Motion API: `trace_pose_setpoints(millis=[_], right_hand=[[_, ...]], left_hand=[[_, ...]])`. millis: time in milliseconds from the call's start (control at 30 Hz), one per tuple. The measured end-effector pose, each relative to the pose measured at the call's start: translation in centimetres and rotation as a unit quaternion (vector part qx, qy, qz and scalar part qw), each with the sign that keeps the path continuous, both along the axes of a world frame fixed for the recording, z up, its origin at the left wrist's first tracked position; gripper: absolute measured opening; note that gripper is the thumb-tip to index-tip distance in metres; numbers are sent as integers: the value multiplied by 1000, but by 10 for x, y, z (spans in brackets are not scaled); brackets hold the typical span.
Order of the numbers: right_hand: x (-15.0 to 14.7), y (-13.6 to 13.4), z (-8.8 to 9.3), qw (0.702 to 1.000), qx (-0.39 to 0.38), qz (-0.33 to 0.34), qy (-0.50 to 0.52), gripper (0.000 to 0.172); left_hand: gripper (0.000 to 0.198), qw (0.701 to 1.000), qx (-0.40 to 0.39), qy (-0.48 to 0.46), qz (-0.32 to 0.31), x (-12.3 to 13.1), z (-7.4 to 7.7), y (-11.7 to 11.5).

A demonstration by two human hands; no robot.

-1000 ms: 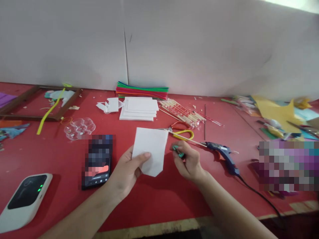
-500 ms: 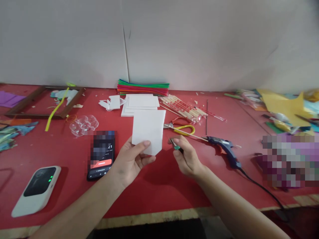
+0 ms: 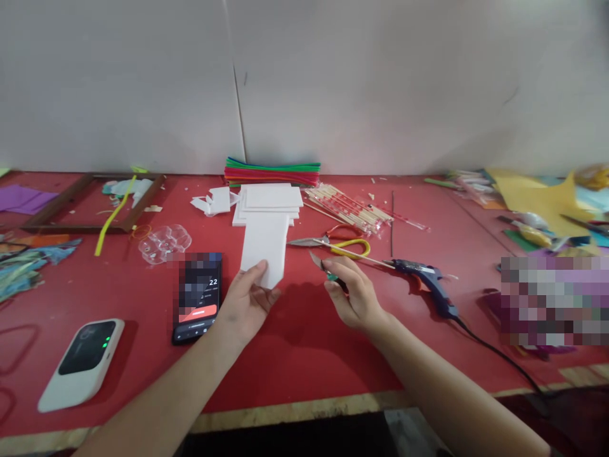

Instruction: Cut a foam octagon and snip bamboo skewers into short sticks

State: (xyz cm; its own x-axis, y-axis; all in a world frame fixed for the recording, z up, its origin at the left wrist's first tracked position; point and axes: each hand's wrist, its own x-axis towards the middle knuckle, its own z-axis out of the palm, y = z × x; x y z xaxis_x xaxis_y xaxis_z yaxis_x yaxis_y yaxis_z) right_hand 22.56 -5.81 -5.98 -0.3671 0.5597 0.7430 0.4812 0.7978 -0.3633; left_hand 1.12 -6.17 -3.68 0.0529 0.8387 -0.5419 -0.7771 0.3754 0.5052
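Observation:
A white board piece (image 3: 266, 244) with one cut-off lower corner is pinched between the thumb and fingers of my left hand (image 3: 250, 301), held above the red table. My right hand (image 3: 354, 292) is closed around a craft knife (image 3: 330, 273), its handle mostly hidden in the palm with a bit of green showing. The thin blade points up and left, apart from the board. Just beyond the knife lie scissors (image 3: 354, 248) with yellow and red handles. Behind the held board is a stack of white boards (image 3: 271, 195).
A blue glue gun (image 3: 425, 279) with its cord lies to the right. Wrapped sticks (image 3: 352, 209) and colourful pipe cleaners (image 3: 271, 171) lie at the back. On the left are a phone (image 3: 197, 298), a white device (image 3: 80, 368), a clear plastic palette (image 3: 165, 243) and a wooden frame (image 3: 35, 219).
My left hand has turned the board and moved it slightly left, so it looks narrower. The knife blade shows more clearly in my right hand, which has hardly moved.

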Motion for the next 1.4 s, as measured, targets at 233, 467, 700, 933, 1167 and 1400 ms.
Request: trace_pose_setpoints(millis=[233, 467, 700, 933, 1167, 1400], right_hand=[[-1, 0, -1, 1000, -7, -8, -12, 45], [0, 1, -3, 999, -22, -2, -28, 48], [-1, 1, -3, 999, -25, 12, -38, 51], [-1, 1, -5, 999, -28, 28, -37, 54], [-2, 0, -5, 998, -32, 42, -39, 57], [-4, -3, -2, 996, -39, 56, -56, 58]], left_hand=[[22, 1000, 12, -3, -21, 2, 1, -3], [39, 998, 40, -12, -40, 2, -2, -7], [31, 999, 24, -1, -40, 0, 2, -7], [29, 999, 22, -3, -33, 1, 3, -9], [35, 997, 43, 4, -59, 2, 0, -13], [37, 996, 46, 13, -82, 2, 2, -12]])
